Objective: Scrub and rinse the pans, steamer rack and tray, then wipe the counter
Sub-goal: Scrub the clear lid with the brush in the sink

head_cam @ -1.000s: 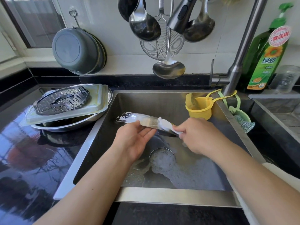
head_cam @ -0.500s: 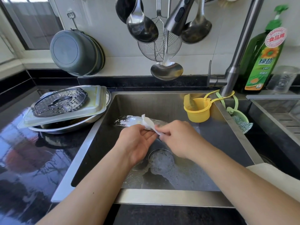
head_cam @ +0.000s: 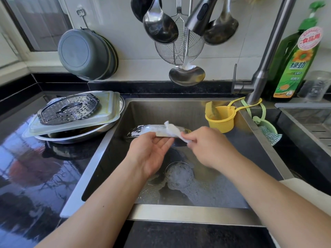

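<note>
Head cam: looking down into the sink [head_cam: 179, 108], both hands over the basin.
Pan: shallow steel pan [head_cam: 143, 130] held on edge above the drain, soapy along the rim.
Left hand: left hand [head_cam: 152, 154] cups the pan from underneath, fingers fairly relaxed, thumb up by the rim.
Right hand: right hand [head_cam: 207, 145] is pinched on a white cloth [head_cam: 172, 130] pressed against the pan's rim.
What changed: a second ago the cloth was out at the right end of the rim, now it's back near the middle, close to the left hand. So basically a back-and-forth scrub stroke, and the pan itself hasn't really moved.
What that means: looks like we're mid-scrub on the first pan, no rinse yet, tap isn't running and there's foam [head_cam: 180, 176] sitting around the drain.
Still waiting: steamer rack [head_cam: 69, 109] on the tray [head_cam: 107, 111] on another pan [head_cam: 100, 130], stacked on the bench [head_cam: 35, 167] left of the sink, same spot as before.
</note>
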Demonstrator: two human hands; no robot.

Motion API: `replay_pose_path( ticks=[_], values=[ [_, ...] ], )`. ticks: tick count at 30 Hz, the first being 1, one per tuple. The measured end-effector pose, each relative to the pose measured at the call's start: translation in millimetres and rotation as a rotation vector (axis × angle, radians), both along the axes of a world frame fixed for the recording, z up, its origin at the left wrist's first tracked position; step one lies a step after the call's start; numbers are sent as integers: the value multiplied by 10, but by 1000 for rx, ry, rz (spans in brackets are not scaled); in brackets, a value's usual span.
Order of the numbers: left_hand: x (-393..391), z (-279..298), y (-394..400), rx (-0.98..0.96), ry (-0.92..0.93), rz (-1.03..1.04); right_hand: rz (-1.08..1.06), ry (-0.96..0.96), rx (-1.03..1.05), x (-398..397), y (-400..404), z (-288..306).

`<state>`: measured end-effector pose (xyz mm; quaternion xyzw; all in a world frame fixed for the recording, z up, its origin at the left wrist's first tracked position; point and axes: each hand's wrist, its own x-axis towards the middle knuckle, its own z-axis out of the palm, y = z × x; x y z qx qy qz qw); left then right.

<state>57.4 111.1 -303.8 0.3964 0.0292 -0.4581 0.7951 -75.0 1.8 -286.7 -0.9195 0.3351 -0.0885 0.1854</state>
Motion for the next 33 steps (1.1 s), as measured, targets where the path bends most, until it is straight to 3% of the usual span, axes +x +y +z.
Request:
replay_pose_path(
  ticks=[5, 11, 15, 20, 22, 26, 28, 31, 33],
  values=[
    [6, 40, 22, -42, -2, 74, -171, 155, 28, -171, -277, -2],
    [-55, 28, 14, -6, -43, 25, 69, -65, 98, 11, 90, 6],
    [30, 52, 53, -91, -9, 155, 13, -43, 65, -104, -8, 48],
    [-57, 10, 6, 3, -70, -39, 48, -11, 66, -113, 154, 64],
    [-38, -2, 4, 11, -67, 33, 102, -36, 71, -35, 252, 25],
    [84, 41, 36, -113, 21, 215, -17, 57, -19, -119, 14, 47],
    [41, 35, 16, -84, -16, 158, -28, 127, -25, -148, -37, 41],
    [-107, -11, -14, 57, -109, -51, 20, 42, 66, -65, 87, -30],
    [-95, -20, -6, 88, -128, -21, 62, -6, 77, -8, 108, -65]
  ],
)
